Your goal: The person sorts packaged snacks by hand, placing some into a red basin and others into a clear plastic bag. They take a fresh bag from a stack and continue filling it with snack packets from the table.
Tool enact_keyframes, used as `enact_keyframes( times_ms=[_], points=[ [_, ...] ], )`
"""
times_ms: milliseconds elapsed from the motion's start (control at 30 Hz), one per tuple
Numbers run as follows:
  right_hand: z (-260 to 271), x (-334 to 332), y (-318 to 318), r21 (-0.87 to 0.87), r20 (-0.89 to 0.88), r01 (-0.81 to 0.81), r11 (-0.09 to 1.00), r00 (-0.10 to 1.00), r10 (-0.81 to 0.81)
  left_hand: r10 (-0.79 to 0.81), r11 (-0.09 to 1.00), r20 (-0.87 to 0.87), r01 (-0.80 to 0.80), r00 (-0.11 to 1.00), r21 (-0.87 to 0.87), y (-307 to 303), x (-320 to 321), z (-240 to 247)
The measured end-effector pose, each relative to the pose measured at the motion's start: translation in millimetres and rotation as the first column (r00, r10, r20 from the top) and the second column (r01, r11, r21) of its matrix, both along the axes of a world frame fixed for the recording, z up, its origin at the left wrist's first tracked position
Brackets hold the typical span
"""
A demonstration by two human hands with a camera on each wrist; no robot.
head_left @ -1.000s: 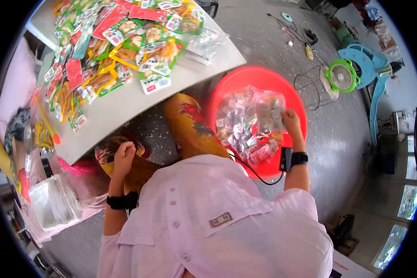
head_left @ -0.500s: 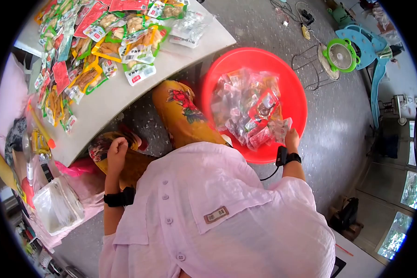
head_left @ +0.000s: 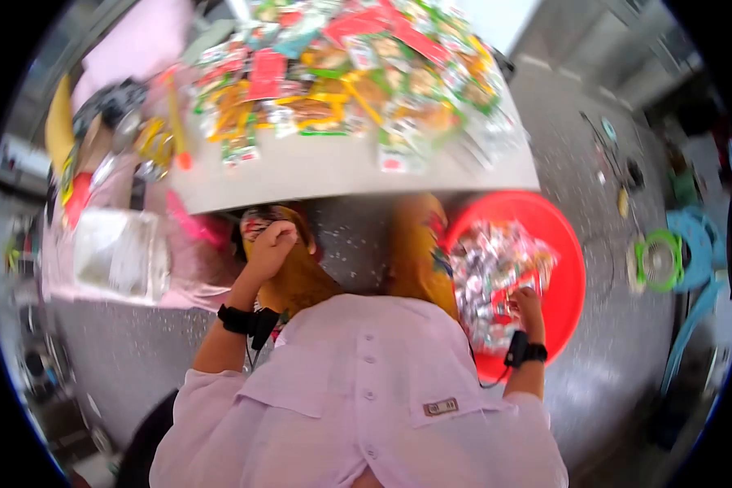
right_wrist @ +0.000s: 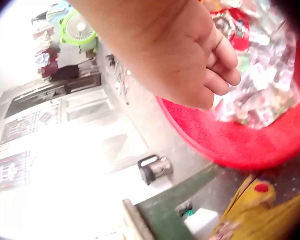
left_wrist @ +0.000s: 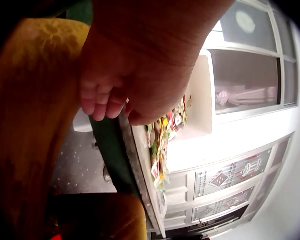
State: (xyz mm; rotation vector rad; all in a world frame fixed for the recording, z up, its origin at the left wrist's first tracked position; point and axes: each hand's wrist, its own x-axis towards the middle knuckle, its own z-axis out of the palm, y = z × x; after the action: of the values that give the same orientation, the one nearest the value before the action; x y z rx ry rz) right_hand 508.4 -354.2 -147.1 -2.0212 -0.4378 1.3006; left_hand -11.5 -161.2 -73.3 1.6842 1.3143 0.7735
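Observation:
My right hand (head_left: 529, 305) is over a heap of small food packets (head_left: 496, 260) in a red basin (head_left: 568, 276). In the right wrist view its fingers (right_wrist: 217, 82) are bent, their tips right at clear plastic packets (right_wrist: 262, 92); I cannot tell whether they pinch one. A red packet (right_wrist: 238, 30) lies just beyond the knuckles. My left hand (head_left: 275, 244) hangs over the left knee, below the table edge. Its fingers (left_wrist: 102, 100) are loosely curled in the left wrist view, with nothing in them.
A pale table (head_left: 325, 175) bears many colourful food packets (head_left: 317, 106). On its left, a whitish plastic tub (head_left: 122, 254) stands on pink cloth (head_left: 191, 281). A green fan (head_left: 659, 260) and blue chair (head_left: 699, 236) are at the right. The basin is beside the right leg.
The head view has turned and shifted. My right hand, which held up a clear packet a second ago, has lowered over the heap in the basin. The left hand stays idle.

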Motion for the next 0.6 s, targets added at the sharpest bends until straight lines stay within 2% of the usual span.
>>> enact_keyframes(
  times_ms=[100, 133, 200, 267, 333, 400, 433, 467, 500, 600],
  points=[
    [55.6, -27.6, 55.5, 0.146, 0.012, -0.122, 0.982, 0.992, 0.122, 0.26, 0.963, 0.071, -0.264, 0.963, 0.05, 5.3, -43.6, -11.0],
    [67.1, -40.6, 72.4, 0.191, 0.014, -0.163, 0.968, 0.986, 0.163, 0.321, 0.916, 0.059, -0.326, 0.945, 0.236, 4.4, -55.7, -1.4],
    [83.6, -64.4, 97.9, 0.274, 0.021, -0.219, 0.936, 0.975, 0.222, 0.529, 0.811, -0.095, -0.469, 0.843, 0.35, 3.1, -96.4, 5.5],
    [104.4, -99.8, 121.4, 0.338, 0.09, -0.352, 0.873, 0.935, 0.342, 0.717, 0.675, -0.182, -0.605, 0.672, 0.423, -2.1, -149.2, 12.0],
    [109.0, -128.9, 141.2, 0.396, -0.002, -0.453, 0.799, 0.87, 0.494, 0.818, 0.5, -0.305, -0.338, 0.488, 0.797, -2.8, -202.2, 18.1],
    [101.8, -154.6, 151.0, 0.418, 0.062, -0.508, 0.753, 0.843, 0.534, 0.865, 0.471, -0.362, -0.311, 0.348, 0.826, -5.2, -249.0, 24.5],
    [95.7, -162.0, 156.1, 0.412, -0.05, -0.493, 0.767, 0.828, 0.559, 0.884, 0.466, -0.41, -0.338, 0.225, 0.818, -6.8, -264.7, 24.7],
    [94.3, -169.4, 159.5, 0.392, -0.043, -0.499, 0.773, 0.829, 0.557, 0.886, 0.456, -0.454, -0.366, 0.095, 0.812, -10.0, -279.8, 23.6],
    [93.0, -176.5, 161.9, 0.373, -0.037, -0.506, 0.778, 0.83, 0.557, 0.841, 0.494, -0.54, -0.444, 0.026, 0.748, -12.6, -291.0, 23.1],
    [99.7, -185.4, 166.4, 0.328, -0.047, -0.513, 0.793, 0.83, 0.556, 0.678, 0.576, -0.731, -0.676, 0.08, 0.46, -14.8, -309.2, 23.9]
  ],
)
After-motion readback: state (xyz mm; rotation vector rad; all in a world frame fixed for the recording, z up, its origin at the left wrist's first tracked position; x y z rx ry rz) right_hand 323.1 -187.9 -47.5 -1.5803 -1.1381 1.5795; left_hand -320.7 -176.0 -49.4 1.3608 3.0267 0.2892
